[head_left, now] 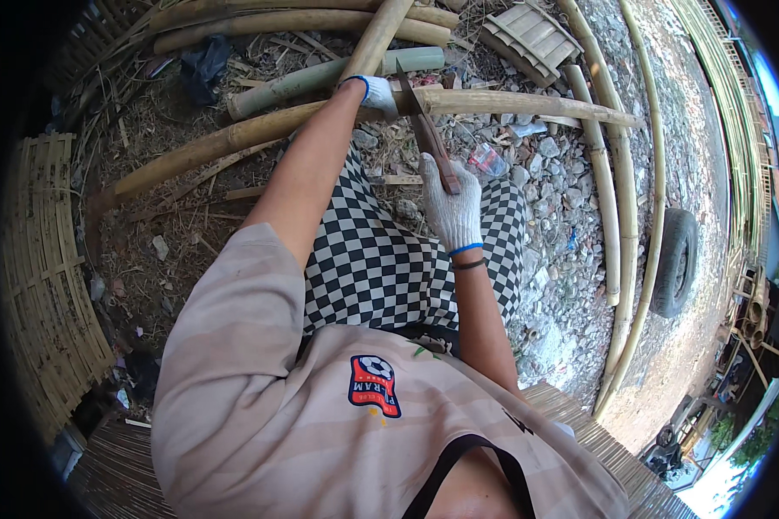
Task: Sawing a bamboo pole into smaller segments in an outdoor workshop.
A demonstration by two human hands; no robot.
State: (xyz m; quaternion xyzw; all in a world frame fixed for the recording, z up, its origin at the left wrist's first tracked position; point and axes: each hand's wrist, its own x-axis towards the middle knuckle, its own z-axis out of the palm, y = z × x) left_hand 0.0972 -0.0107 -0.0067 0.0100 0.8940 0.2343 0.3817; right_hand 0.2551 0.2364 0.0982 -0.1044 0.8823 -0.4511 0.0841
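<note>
A long tan bamboo pole [260, 130] lies across in front of my knees, running from lower left to upper right. My left hand [377, 92], in a white glove, grips this pole from above. My right hand [448, 203], also gloved, holds the wooden handle of a chopping knife [426, 130]. Its dark blade points up and away, with the edge resting on the pole just right of my left hand. My legs in black-and-white checked trousers sit under both arms.
More bamboo poles [320, 22] lie stacked beyond. Long thin poles [619, 199] curve along the right beside a black tyre [677, 259]. A woven bamboo panel [48, 277] stands at left. Gravel, dry shavings and a small slatted frame [532, 35] cover the ground.
</note>
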